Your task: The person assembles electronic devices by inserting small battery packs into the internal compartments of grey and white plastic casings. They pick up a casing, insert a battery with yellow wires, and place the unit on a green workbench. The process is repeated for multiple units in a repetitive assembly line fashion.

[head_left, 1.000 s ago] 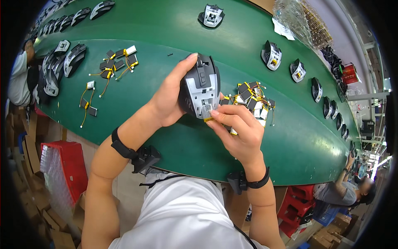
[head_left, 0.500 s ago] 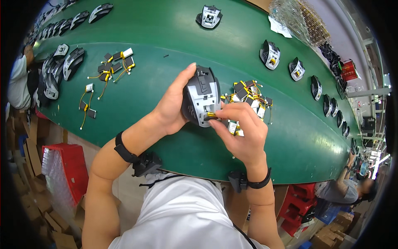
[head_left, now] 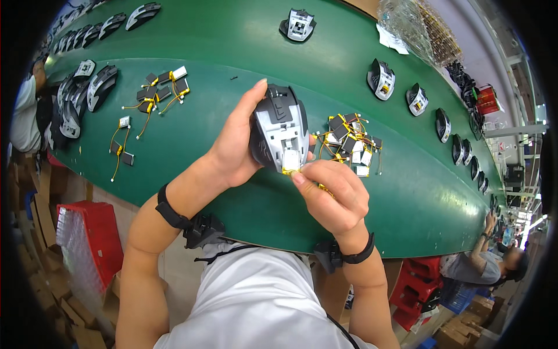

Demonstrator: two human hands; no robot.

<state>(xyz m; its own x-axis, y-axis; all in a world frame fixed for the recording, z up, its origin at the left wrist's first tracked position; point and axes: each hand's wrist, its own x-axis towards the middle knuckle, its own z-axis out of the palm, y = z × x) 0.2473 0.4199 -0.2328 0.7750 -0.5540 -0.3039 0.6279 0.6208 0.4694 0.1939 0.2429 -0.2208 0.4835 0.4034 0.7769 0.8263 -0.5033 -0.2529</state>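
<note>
My left hand [head_left: 235, 142] is closed around a black and grey computer mouse [head_left: 280, 123], held up over the green bench. Its upper shell shows a pale grey, uncovered part with cut-outs. Against the near end of that part lies a small silver battery [head_left: 291, 159] with yellow tape at its lower edge. The fingertips of my right hand [head_left: 334, 192] pinch the battery at this taped edge. Whether it sits fully inside the recess cannot be made out. Right of the mouse, a pile of batteries [head_left: 350, 139] with thin wires and small white plugs lies on the bench.
More wired batteries [head_left: 156, 93] lie to the left. A cluster of mice [head_left: 72, 104] stands at the far left. Other mice [head_left: 382, 80] stand along the green conveyor belt [head_left: 232, 35]. A red stool [head_left: 96, 238] stands at lower left; a co-worker [head_left: 485, 264] sits at far right.
The battery's broad silver face now shows flat against the mouse; before, it was seen edge-on in my right fingers. My right hand has shifted slightly down and left; the mouse has moved slightly up.
</note>
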